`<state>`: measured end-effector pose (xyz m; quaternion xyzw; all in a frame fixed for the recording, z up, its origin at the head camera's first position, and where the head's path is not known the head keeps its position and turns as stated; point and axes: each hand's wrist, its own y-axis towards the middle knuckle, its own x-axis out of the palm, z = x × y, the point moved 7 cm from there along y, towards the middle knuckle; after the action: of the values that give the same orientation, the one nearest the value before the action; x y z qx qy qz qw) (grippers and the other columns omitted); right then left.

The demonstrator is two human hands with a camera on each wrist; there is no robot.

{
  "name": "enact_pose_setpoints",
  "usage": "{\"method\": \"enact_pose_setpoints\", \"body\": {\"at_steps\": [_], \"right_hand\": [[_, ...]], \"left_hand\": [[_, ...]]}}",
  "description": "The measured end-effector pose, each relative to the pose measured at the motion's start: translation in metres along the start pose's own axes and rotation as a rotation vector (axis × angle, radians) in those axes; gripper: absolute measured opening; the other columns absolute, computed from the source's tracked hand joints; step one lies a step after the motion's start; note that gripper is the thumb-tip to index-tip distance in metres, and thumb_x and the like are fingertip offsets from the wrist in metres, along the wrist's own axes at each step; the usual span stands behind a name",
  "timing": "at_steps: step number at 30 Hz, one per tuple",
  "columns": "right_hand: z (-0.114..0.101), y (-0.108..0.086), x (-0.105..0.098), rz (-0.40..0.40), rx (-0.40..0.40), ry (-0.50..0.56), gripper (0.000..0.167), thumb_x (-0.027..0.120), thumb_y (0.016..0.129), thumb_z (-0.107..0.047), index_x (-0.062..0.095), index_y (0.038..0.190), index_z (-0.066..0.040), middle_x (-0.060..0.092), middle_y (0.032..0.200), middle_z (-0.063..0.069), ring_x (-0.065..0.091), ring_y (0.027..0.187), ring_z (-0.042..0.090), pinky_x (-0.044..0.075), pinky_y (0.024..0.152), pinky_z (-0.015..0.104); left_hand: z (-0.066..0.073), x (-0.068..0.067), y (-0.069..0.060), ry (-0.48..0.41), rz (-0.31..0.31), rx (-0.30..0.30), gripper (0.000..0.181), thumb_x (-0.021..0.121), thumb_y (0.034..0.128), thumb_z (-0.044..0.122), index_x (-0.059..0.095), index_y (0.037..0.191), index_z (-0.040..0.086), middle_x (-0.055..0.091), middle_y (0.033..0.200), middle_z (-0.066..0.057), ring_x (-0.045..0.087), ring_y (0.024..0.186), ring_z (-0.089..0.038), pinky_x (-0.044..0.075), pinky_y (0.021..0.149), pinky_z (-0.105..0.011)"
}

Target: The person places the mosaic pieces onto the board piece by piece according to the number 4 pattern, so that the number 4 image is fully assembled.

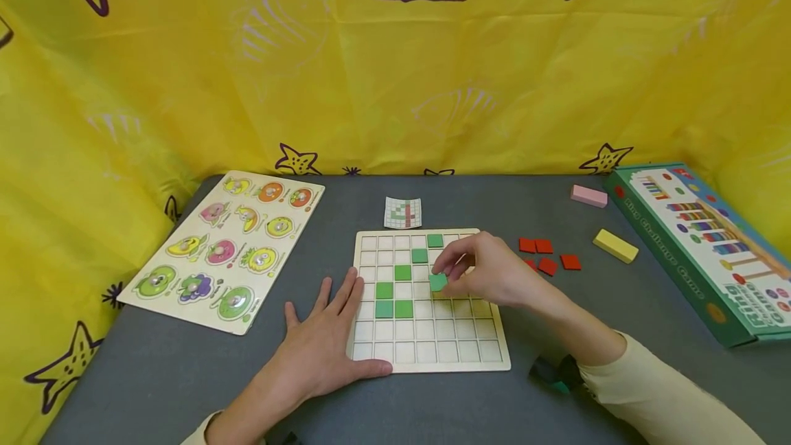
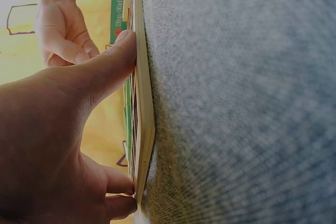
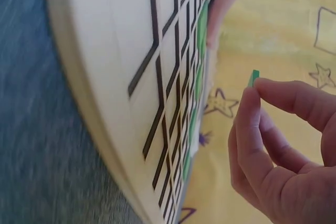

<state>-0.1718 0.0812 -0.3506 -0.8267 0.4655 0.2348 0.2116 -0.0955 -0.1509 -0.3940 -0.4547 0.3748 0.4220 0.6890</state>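
A pale wooden grid board (image 1: 445,367) lies on the grey table, with several green tiles (image 1: 403,309) in its cells. My right hand (image 1: 494,270) is over the board's right half and pinches one green tile (image 1: 438,283) between thumb and fingertip; in the right wrist view the pinched tile (image 3: 253,77) is held off the board's surface. My left hand (image 1: 324,349) rests at the board's left side, fingers spread and straight, the thumb on the front left corner. The left wrist view shows that hand's thumb (image 2: 113,64) against the board's edge (image 2: 144,129).
A small printed pattern card (image 1: 403,213) lies behind the board. Red tiles (image 1: 570,262), a yellow block (image 1: 615,246) and a pink block (image 1: 589,196) are to the right, beside a green game box (image 1: 673,259). A fruit puzzle board (image 1: 185,313) lies at the left.
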Motion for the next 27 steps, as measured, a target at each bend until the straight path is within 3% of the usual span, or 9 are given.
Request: {"method": "enact_pose_setpoints", "body": {"at_steps": [9, 27], "right_hand": [[-0.004, 0.002, 0.016, -0.023, 0.043, 0.043, 0.02, 0.083, 0.078, -0.003, 0.079, 0.092, -0.016, 0.074, 0.088, -0.001, 0.069, 0.081, 0.017, 0.057, 0.073, 0.037], [0.0, 0.003, 0.03, -0.06, 0.077, 0.042, 0.02, 0.088, 0.075, -0.005, 0.08, 0.092, -0.014, 0.073, 0.084, -0.001, 0.068, 0.079, 0.015, 0.057, 0.074, 0.031]], "left_hand": [[0.001, -0.001, 0.001, 0.012, 0.011, 0.01, 0.134, 0.07, 0.0673, 0.09, 0.021, 0.168, 0.017, 0.009, 0.177, 0.003, 0.015, 0.161, -0.042, 0.008, 0.104, -0.092], [0.0, 0.0, 0.0, 0.011, 0.008, 0.008, 0.134, 0.07, 0.0677, 0.09, 0.02, 0.168, 0.018, 0.007, 0.177, 0.003, 0.013, 0.161, -0.042, 0.009, 0.104, -0.092]]}}
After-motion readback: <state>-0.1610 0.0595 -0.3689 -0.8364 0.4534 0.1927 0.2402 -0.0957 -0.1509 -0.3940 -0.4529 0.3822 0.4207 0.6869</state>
